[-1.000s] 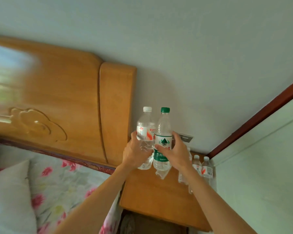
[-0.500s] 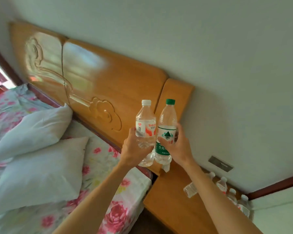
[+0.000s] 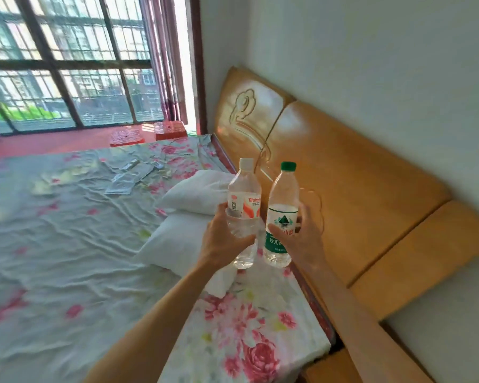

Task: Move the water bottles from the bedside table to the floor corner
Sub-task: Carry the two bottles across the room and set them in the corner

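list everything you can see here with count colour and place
white-cap bottle: 1, clear, upright, mid-frame
green-cap bottle: 1, clear, just right of it
headboard: 1, orange-brown wood, against the wall
pillows: 2, white, by the headboard
sheet: 1, pale with pink flowers, left half of view
papers: a few, pale, on the sheet
window: 1, dark frame, far end
curtain: 1, pinkish, beside the window
stools: 2, red, on the floor beyond the sheet
left hand: 1, grips the white-cap bottle
right hand: 1, grips the green-cap bottle
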The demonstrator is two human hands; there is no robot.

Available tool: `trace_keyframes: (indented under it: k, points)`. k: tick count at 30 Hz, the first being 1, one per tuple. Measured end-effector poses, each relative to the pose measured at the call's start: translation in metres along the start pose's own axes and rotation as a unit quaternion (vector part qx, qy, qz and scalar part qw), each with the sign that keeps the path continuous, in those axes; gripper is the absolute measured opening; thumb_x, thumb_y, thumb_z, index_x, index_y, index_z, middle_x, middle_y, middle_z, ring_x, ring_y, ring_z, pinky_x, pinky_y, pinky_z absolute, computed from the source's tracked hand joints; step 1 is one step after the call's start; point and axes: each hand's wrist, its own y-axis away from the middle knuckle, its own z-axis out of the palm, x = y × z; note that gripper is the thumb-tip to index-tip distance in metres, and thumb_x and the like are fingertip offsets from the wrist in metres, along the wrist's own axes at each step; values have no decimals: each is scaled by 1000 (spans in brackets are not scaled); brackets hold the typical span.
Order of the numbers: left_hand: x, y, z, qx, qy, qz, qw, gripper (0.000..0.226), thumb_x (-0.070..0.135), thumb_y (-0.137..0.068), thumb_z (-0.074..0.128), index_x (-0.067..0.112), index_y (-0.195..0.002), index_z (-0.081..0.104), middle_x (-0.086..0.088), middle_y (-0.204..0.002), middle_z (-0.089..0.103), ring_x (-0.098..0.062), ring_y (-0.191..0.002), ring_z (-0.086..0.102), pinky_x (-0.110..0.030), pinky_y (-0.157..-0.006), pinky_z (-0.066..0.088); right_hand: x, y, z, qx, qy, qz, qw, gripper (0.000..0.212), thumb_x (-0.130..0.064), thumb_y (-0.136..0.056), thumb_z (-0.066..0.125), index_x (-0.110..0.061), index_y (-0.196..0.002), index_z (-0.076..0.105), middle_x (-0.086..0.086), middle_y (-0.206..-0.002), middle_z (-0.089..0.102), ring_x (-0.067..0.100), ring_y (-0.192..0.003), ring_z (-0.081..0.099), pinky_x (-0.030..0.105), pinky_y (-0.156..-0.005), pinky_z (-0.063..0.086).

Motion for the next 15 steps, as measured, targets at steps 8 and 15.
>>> trace_keyframes:
  k: [8,15]
  points:
    - [-56,48,-176,87,24,-45,995,88,54,-45,82,20,-120,51,2,-102,68,-15,-88,69,-42,-75,60,-100,39,149,-98,-44,-73,992,81,-38,-75,81,-25,-141,36,-3,-119,64,15,-103,66,38,-85,59]
    - [-89,111,-319,163,9,-70,984,73,32,-53,85,19,-115,50,-4,-105,67,-21,-91,69,-41,-75,61,-184,100,269,-167,-48,-139,975,82,-26,-78,81,-17,-144,34,-8,-110,56,6,-86,61,12,-70,49]
